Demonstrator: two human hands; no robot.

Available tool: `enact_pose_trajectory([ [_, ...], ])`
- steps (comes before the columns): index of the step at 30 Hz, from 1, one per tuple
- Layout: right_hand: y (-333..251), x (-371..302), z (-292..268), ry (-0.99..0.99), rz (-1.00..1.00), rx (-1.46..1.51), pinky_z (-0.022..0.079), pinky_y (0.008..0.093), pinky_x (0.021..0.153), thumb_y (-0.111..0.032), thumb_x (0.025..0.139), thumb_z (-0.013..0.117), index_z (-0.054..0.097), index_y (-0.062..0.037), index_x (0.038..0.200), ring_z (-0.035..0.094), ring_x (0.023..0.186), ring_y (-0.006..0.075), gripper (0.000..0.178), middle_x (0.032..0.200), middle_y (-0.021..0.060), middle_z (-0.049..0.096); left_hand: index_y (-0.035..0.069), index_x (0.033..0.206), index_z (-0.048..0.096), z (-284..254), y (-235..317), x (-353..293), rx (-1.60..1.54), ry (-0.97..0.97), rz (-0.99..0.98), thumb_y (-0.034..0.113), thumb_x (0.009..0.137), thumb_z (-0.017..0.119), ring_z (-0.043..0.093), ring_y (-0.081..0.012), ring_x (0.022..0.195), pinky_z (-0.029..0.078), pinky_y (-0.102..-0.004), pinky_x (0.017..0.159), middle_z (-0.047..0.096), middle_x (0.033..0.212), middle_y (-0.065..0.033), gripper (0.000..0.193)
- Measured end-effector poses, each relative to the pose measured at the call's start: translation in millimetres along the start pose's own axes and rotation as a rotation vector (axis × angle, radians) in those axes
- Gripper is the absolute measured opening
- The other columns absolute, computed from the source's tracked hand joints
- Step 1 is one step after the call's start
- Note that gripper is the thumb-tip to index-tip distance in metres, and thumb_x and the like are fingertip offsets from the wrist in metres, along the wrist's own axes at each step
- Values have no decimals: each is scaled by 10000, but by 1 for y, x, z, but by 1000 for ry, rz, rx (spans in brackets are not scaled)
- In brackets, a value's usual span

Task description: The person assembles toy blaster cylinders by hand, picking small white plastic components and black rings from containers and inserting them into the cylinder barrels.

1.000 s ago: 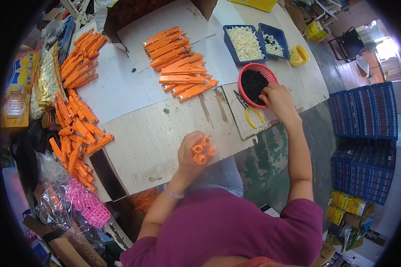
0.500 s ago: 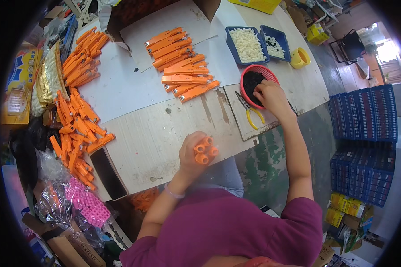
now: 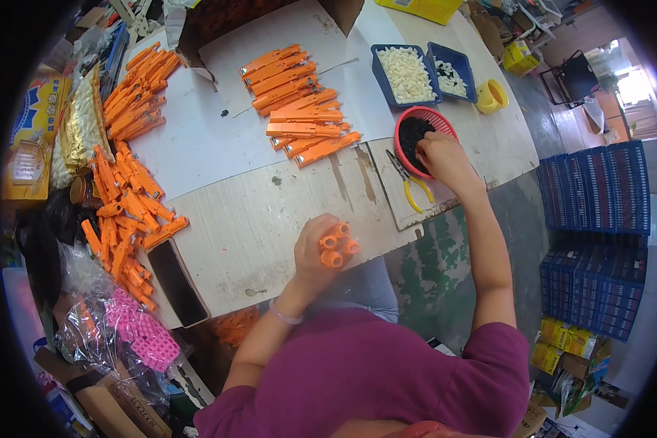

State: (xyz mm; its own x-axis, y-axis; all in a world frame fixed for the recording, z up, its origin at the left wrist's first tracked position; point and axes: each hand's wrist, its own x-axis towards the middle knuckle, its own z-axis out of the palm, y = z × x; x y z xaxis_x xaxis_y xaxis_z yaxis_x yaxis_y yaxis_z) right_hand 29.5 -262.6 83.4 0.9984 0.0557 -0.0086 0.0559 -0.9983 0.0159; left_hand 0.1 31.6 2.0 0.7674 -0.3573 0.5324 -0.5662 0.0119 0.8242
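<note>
My left hand (image 3: 315, 252) is closed round several orange plastic tubes (image 3: 331, 258), held above the front edge of the table with their round open ends toward me. My right hand (image 3: 439, 155) reaches into a red plastic basket (image 3: 451, 121) of small black parts (image 3: 410, 139). Its fingers are bent together among the parts, and what they pinch, if anything, is hidden. Beside the basket lie pliers (image 3: 416, 191) with yellow handles. Past my left hand, several slim orange plastic pieces (image 3: 303, 113) with metal ends lie in a row.
More orange pieces are heaped at the left (image 3: 135, 212), by a dark phone (image 3: 177, 283). Two blue trays (image 3: 396, 102) with white parts and a yellow cup (image 3: 492, 96) stand beyond the basket. An open cardboard box (image 3: 190, 29) is at the back. Blue crates (image 3: 595, 190) are stacked at the right.
My right hand has shifted slightly within the basket, its fingers drawn closer together. My left hand keeps the orange tubes in nearly the same place.
</note>
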Motion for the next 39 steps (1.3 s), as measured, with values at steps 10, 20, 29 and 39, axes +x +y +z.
enact_pose_trajectory([
  [10,-1,2,0,-22,11,9,473,393,766,-132,783,619,658,-29,786,598,846,274,110,800,107,600,48,1198,446,0,1,1,1,-4,-1,23,734,748,565,-223,922,478,-301,796,538,1081,-140,554],
  [20,-4,1,-6,34,105,152,467,383,790,-142,802,628,661,-46,830,588,874,271,105,831,94,593,50,1197,446,-1,0,0,8,-12,2,18,743,740,565,-218,909,480,-299,785,530,1086,-134,542],
  [29,-5,3,0,98,-2,49,462,385,763,-125,797,617,634,-39,810,583,851,276,88,821,99,585,51,1192,448,-1,1,1,-2,-11,-2,13,730,745,569,-225,927,481,-301,793,536,1085,-143,551],
  [39,-87,-12,-82,97,-256,688,430,350,689,-60,811,602,585,-28,854,515,754,252,56,793,77,517,52,1143,488,3,1,2,56,52,-5,125,687,798,616,-303,873,516,-356,728,593,1017,-143,556],
])
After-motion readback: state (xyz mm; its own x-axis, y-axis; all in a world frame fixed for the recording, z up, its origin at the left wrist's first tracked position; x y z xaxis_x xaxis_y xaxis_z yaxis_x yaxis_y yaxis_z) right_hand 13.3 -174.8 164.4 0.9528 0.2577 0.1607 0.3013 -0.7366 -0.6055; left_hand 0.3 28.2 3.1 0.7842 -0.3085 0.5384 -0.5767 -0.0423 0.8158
